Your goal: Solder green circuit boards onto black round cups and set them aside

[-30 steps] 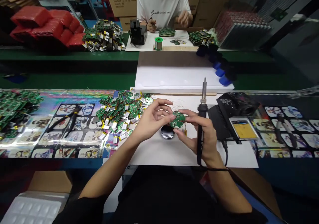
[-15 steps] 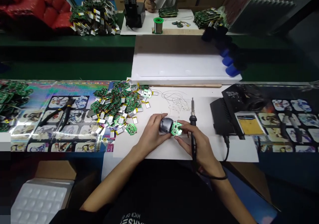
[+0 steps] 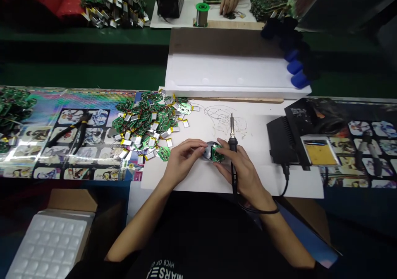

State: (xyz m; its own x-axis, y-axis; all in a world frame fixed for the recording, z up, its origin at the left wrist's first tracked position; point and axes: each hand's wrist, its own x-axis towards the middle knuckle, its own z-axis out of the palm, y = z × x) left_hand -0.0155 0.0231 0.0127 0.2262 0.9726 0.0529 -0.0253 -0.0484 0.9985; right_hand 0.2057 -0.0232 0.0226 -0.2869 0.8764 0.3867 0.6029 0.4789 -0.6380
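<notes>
Looking down from my head, I'm curling my left hand (image 3: 182, 161) half closed, its fingertips pressing the rim of a glossy dark round disc (image 3: 207, 154). A round green circuit board (image 3: 217, 153), its surface studded with small components, is sitting on the disc, just beside those fingers. My right hand (image 3: 245, 167) is closing around the slim black handle of a soldering iron (image 3: 233, 144), with the metal tip pointing up, and its fingers are reaching the board's lower edge. Both are resting over a white paper sheet (image 3: 251, 183) strewn with thin wire clippings (image 3: 226, 119), near a tangled heap of green boards (image 3: 149, 126) with silvery pouch cells and a ribbed black soldering station (image 3: 281, 140).
</notes>
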